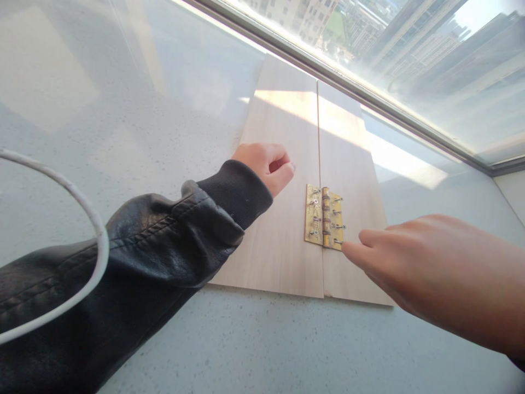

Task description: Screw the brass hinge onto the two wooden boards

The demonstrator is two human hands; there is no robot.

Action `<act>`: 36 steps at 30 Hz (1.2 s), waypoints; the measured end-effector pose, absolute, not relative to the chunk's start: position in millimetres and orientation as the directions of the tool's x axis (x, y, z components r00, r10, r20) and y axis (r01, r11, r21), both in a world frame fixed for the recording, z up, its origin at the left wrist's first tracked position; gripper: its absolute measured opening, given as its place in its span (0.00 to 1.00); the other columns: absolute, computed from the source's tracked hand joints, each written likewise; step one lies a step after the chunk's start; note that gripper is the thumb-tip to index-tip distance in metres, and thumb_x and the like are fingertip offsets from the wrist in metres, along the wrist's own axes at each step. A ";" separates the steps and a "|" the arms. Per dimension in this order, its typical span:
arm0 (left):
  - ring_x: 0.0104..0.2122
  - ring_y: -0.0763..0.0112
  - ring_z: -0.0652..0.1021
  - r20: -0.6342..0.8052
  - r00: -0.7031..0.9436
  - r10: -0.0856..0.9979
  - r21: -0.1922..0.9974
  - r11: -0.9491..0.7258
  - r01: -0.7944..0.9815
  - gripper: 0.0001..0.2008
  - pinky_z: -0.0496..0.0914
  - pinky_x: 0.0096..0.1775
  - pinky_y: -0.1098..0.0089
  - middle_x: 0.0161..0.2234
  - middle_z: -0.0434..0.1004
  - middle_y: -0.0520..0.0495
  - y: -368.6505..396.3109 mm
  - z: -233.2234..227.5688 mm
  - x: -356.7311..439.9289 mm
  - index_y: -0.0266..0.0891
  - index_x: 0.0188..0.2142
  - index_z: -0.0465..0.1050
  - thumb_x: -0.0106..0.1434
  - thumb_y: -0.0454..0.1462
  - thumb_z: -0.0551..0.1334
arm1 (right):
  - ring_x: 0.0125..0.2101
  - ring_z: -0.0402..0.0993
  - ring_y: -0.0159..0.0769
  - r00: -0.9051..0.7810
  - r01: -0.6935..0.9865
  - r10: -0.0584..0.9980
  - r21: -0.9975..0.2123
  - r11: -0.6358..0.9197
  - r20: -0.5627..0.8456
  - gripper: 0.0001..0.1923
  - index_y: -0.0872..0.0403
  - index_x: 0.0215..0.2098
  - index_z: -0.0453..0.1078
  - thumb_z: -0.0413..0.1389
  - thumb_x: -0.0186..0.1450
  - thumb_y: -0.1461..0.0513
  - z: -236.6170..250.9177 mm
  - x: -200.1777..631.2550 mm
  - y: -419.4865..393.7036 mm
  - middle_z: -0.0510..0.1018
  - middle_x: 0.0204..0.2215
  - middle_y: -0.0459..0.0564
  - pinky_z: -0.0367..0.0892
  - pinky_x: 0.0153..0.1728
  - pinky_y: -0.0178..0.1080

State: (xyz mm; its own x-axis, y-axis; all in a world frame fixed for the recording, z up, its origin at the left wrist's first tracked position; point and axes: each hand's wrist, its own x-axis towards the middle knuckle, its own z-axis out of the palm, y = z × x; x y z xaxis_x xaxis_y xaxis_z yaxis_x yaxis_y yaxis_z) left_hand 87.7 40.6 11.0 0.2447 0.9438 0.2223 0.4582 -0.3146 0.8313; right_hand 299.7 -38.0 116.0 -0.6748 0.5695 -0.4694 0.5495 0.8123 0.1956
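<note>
Two pale wooden boards, the left one (283, 241) and the right one (353, 164), lie side by side with a narrow seam between them. A brass hinge (326, 216) straddles the seam, with several screws standing part-way up in both leaves. My left hand (266, 164) is closed and rests on the left board, thumb against curled fingers, nothing visible in it. At the hinge's lower right corner, the fingertips of my right hand (435, 273) close on a screw (337, 241); its head is partly hidden by them.
Under the boards is a pale speckled counter (262, 339). A window frame (328, 65) runs along the far side, with buildings outside. A white cable (88, 205) loops in front of my left sleeve (176, 235). Sunlight falls across the boards' far part.
</note>
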 end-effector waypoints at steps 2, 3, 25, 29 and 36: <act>0.24 0.75 0.69 0.222 0.239 0.945 0.834 -0.311 0.456 0.10 0.61 0.29 0.70 0.21 0.72 0.53 40.3 11.7 88.0 0.37 0.25 0.73 0.58 0.38 0.58 | 0.14 0.61 0.34 -0.564 0.669 0.680 0.224 0.709 -0.469 0.11 0.49 0.23 0.62 0.51 0.58 0.71 114.7 296.7 -33.0 0.68 0.15 0.42 0.44 0.20 0.38; 0.24 0.75 0.69 0.221 0.237 0.946 0.836 -0.309 0.453 0.09 0.61 0.29 0.70 0.21 0.72 0.53 39.8 12.2 88.2 0.37 0.25 0.73 0.58 0.38 0.58 | 0.14 0.60 0.33 -0.486 0.733 0.737 0.241 0.636 -0.469 0.11 0.50 0.21 0.62 0.51 0.60 0.68 114.1 296.7 -30.2 0.67 0.14 0.43 0.46 0.19 0.38; 0.24 0.72 0.69 0.174 0.242 0.955 0.830 -0.274 0.486 0.10 0.61 0.29 0.69 0.21 0.73 0.50 37.7 14.0 86.6 0.39 0.25 0.73 0.58 0.40 0.57 | 0.16 0.58 0.30 -0.063 0.927 0.832 0.276 0.252 -0.551 0.11 0.52 0.18 0.63 0.53 0.58 0.66 113.6 288.0 -24.2 0.67 0.16 0.44 0.52 0.18 0.35; 0.23 0.72 0.68 0.175 0.223 0.959 0.837 -0.264 0.479 0.11 0.61 0.29 0.69 0.20 0.73 0.50 36.8 13.9 86.4 0.39 0.25 0.73 0.58 0.42 0.57 | 0.16 0.58 0.31 -0.262 0.860 0.823 0.266 0.436 -0.503 0.09 0.51 0.21 0.64 0.53 0.59 0.66 114.8 292.7 -27.1 0.67 0.16 0.44 0.47 0.18 0.36; 0.21 0.75 0.67 0.166 0.208 0.964 0.844 -0.248 0.475 0.11 0.61 0.28 0.70 0.21 0.72 0.53 31.9 17.1 87.0 0.38 0.25 0.73 0.60 0.40 0.58 | 0.15 0.59 0.32 -0.702 0.389 0.455 0.241 0.889 -0.547 0.11 0.52 0.21 0.66 0.54 0.52 0.74 118.2 285.2 -38.4 0.69 0.15 0.45 0.38 0.19 0.39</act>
State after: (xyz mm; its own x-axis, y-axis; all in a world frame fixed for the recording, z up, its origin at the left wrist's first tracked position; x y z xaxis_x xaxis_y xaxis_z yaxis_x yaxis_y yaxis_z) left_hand 87.0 31.9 17.1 0.2075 0.9640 0.1664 0.4752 -0.2480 0.8442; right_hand 285.2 -38.4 118.2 -0.7021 0.4555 -0.5474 0.3889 0.8892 0.2410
